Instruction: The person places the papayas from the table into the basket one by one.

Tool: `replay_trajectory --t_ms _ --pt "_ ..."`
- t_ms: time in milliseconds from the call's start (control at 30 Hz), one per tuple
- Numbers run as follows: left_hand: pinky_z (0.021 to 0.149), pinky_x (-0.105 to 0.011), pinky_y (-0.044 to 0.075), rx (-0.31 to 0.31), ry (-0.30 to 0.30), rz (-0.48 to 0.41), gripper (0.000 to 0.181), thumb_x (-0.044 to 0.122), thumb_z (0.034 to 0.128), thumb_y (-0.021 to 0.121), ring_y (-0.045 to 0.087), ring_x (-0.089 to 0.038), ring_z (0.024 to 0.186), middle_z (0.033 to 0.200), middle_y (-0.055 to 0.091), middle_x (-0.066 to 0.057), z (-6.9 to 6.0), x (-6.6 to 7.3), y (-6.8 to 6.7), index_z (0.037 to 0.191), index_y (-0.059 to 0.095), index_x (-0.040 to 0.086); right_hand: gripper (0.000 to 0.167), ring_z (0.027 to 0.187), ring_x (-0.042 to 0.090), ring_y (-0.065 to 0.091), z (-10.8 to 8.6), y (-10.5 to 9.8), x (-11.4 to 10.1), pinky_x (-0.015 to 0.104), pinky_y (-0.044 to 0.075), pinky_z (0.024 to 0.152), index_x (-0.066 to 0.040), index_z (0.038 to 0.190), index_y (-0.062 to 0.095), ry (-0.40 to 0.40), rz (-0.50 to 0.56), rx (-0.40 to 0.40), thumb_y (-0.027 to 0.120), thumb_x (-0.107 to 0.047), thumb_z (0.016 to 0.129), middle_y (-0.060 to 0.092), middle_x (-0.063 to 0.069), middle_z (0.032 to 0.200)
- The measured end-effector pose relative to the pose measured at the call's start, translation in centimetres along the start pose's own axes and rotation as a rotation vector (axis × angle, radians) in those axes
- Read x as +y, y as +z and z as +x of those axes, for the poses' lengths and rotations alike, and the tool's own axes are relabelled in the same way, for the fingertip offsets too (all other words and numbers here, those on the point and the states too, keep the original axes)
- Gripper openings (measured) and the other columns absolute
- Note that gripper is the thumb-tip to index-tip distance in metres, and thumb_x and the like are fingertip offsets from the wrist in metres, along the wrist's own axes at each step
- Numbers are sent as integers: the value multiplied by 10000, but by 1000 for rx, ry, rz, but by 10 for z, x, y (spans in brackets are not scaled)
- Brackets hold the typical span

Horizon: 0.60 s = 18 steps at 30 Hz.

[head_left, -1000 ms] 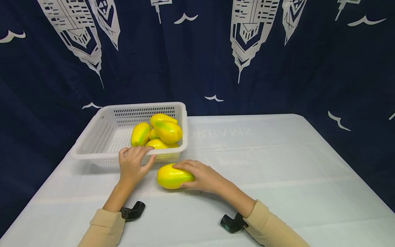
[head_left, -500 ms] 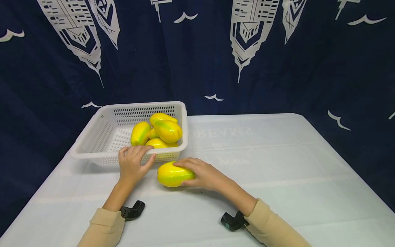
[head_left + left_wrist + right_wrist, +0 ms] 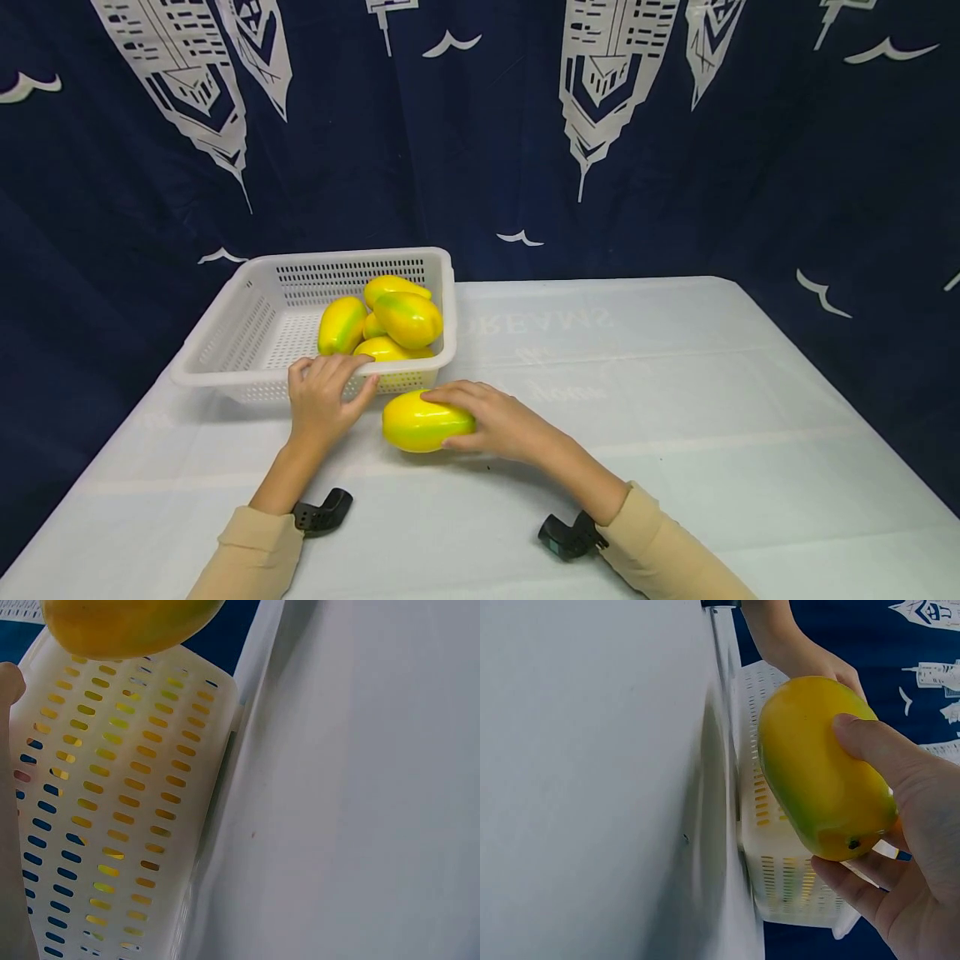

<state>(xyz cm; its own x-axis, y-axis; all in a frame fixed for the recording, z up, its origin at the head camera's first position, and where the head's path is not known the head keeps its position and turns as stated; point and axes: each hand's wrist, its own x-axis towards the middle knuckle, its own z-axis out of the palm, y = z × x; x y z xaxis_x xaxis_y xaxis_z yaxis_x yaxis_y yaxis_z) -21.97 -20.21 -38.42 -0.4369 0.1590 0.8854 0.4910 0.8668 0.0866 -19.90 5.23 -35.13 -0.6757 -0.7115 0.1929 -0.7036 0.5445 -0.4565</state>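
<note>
In the head view, my right hand [image 3: 501,422] holds a glossy yellow-green mango [image 3: 427,422] in front of the white plastic basket [image 3: 251,379]. The right wrist view shows the thumb on one side of the mango [image 3: 817,765] and fingers curled beneath it; it appears a little off the table. My left hand [image 3: 326,398] grips the basket's near rim, fingers over the edge and thumb outside. Several similar mangoes [image 3: 408,320] lie piled in the basket's right half. In the left wrist view, the slotted basket wall [image 3: 127,802] fills the left side, with the held mango [image 3: 127,622] above.
A white cloth covers the table [image 3: 637,400], its surface extending to the right of the basket. Behind it hangs a dark blue curtain [image 3: 480,150] with white printed shapes. Each wrist wears a black camera mount [image 3: 324,511].
My right hand and the mango have risen slightly and moved a touch away from me. The left hand and the basket have stayed put.
</note>
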Motion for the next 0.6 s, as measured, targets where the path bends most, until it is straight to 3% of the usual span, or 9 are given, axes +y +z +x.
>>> replay_trajectory --t_ms 600 --pt "775 -461 302 38 4 -3 375 427 856 455 571 -267 706 768 664 -62 0 0 2 888 663 117 576 1248 186 447 -2 -3 -1 394 386 1009 -291 1318 450 -10 -8 30 674 -336 789 485 -54 1338"
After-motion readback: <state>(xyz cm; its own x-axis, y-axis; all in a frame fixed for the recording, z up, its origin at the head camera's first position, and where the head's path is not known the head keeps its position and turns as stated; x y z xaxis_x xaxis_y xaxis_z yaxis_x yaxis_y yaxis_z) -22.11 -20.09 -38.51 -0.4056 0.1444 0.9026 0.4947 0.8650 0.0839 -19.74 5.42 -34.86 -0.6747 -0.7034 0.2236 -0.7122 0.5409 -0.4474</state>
